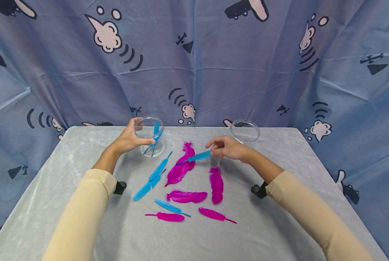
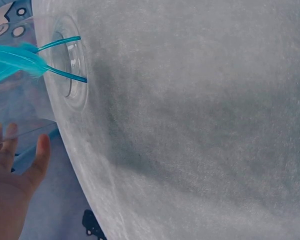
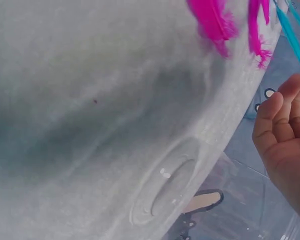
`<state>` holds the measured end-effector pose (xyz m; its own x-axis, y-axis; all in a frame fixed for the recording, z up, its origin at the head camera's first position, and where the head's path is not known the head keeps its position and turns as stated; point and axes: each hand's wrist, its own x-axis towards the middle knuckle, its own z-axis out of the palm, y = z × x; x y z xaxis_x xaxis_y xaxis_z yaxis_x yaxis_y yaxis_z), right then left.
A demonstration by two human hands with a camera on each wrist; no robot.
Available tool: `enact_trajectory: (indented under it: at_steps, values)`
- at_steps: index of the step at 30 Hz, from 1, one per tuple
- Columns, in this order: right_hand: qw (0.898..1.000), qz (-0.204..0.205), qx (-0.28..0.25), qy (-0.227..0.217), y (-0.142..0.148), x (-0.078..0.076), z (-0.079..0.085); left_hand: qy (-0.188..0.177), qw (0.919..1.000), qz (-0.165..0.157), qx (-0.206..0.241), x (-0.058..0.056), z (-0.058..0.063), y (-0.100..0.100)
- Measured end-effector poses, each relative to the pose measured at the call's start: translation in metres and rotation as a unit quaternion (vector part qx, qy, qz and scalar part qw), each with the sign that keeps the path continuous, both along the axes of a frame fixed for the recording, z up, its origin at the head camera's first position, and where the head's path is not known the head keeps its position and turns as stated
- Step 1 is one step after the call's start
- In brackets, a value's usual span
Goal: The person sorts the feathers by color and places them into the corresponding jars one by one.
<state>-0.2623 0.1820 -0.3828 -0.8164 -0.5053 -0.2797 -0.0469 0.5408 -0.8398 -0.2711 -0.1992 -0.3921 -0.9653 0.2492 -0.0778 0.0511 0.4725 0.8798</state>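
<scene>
My left hand (image 1: 130, 139) holds a clear cup (image 1: 146, 136) by its side, thumb toward me and fingers around the far side. Blue feathers (image 1: 156, 128) stand inside this cup, quills down; two quills (image 2: 65, 75) reach its base in the left wrist view. My right hand (image 1: 228, 148) pinches a blue feather (image 1: 201, 156) between thumb and fingers, its quill pointing left above a large magenta feather (image 1: 178, 173). Behind the right hand stands another clear cup (image 1: 245, 140), whose base (image 3: 165, 187) shows in the right wrist view.
Nearer me on the grey-white cloth lie several magenta feathers, among them a fluffy one (image 1: 188, 197) and an upright one (image 1: 216, 186). More blue feathers (image 1: 144, 190) lie left of centre, with a small one (image 1: 168, 206) in front. A patterned blue curtain (image 1: 194, 90) hangs behind the table.
</scene>
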Motion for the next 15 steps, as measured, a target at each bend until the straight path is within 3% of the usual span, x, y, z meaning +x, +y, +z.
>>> enact_trajectory:
  at_steps: [15]
  values:
    - [0.999,-0.001,-0.023,0.034,-0.002,-0.002,0.029,-0.003,1.0,0.001,-0.004,0.001,0.0,0.0]
